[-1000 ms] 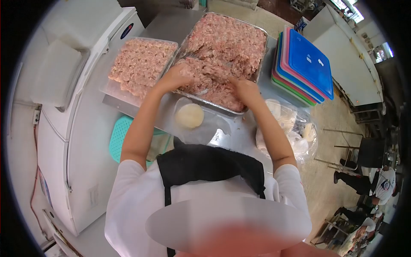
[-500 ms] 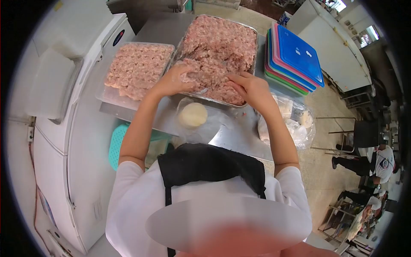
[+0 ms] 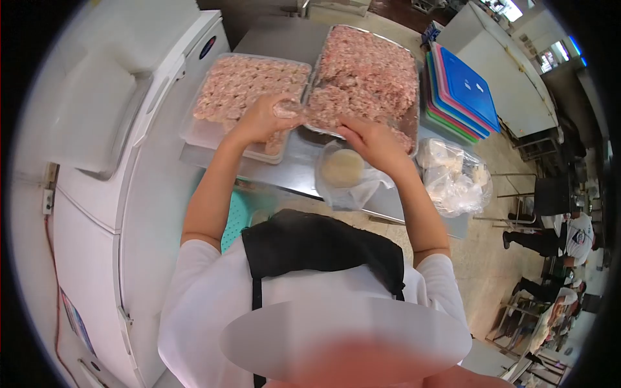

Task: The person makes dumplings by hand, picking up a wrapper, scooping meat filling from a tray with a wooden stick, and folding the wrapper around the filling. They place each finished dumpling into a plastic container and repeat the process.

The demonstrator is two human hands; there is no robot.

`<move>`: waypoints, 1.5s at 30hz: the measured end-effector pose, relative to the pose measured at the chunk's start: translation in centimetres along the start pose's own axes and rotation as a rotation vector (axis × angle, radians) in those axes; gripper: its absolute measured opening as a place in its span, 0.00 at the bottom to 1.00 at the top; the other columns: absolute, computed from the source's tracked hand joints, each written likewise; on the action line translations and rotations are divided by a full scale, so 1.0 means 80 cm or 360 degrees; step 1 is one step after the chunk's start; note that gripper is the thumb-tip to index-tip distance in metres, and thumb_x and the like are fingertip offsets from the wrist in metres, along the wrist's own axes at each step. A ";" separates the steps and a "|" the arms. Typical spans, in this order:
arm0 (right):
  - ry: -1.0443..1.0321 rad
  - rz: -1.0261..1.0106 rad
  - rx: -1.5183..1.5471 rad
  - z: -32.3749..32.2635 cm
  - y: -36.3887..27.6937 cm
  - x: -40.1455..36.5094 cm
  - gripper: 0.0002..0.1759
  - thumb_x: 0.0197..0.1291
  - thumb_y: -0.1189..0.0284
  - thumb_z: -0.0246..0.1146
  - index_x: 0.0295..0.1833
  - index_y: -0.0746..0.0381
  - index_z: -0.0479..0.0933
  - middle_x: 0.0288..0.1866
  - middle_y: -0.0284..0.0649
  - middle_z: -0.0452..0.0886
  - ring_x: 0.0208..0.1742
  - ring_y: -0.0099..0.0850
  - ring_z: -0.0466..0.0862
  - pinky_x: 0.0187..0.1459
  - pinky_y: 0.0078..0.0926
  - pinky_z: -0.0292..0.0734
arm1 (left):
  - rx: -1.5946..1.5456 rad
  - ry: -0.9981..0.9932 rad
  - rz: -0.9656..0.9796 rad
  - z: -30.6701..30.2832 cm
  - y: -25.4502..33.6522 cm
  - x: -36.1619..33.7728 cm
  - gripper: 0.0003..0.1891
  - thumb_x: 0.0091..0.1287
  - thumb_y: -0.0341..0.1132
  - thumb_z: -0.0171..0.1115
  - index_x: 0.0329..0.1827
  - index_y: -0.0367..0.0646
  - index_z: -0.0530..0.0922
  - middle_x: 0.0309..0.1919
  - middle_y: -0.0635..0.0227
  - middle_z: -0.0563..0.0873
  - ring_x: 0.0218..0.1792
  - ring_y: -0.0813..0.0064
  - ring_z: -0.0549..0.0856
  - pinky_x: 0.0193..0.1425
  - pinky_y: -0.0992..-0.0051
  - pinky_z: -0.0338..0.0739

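My left hand (image 3: 260,121) is closed around a lump of ground meat (image 3: 284,110), over the gap between a shallow plastic tray and a deep metal tray. The plastic tray (image 3: 194,132) bears rows of small meat portions (image 3: 249,84), with its near left part bare. Loose ground meat (image 3: 369,64) fills much of the metal tray (image 3: 413,123), thinning toward the near right corner. At that tray's near edge my right hand (image 3: 375,143) has thumb and fingers pinched together against the meat. Just below its wrist stands a clear bag with a round pale yellow item (image 3: 342,168).
Stacked coloured lids (image 3: 462,90) lie right of the metal tray. A clear bag of pale pieces (image 3: 453,174) sits at the table's right edge. A white freezer (image 3: 155,161) borders the left, with a turquoise perforated basket (image 3: 239,216) below. Other people work far right.
My left hand has gone from the metal tray toward the plastic tray with meat in it. My right hand has drawn back to the metal tray's near edge. The view has turned left.
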State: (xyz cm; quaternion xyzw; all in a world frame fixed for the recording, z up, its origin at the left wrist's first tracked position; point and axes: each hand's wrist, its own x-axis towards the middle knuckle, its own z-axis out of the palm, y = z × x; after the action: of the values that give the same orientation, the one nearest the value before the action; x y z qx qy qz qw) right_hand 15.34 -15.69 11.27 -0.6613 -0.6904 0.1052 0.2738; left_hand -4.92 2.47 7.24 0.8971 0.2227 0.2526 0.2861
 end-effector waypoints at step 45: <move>-0.0456 -0.0104 -0.1338 0.008 0.129 -0.056 0.08 0.49 0.71 0.59 0.24 0.58 0.83 0.23 0.41 0.83 0.28 0.39 0.86 0.27 0.39 0.80 | -0.0276 -0.0610 0.0194 0.157 0.051 -0.021 0.14 0.59 0.36 0.65 0.48 0.44 0.79 0.44 0.58 0.79 0.49 0.56 0.79 0.56 0.64 0.73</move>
State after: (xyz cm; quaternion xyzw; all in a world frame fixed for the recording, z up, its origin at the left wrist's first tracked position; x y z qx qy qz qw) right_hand 23.74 -18.81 4.46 -0.6717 -0.7247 -0.1028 -0.1143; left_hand 2.15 -6.51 0.35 0.9125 0.0869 0.1125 0.3836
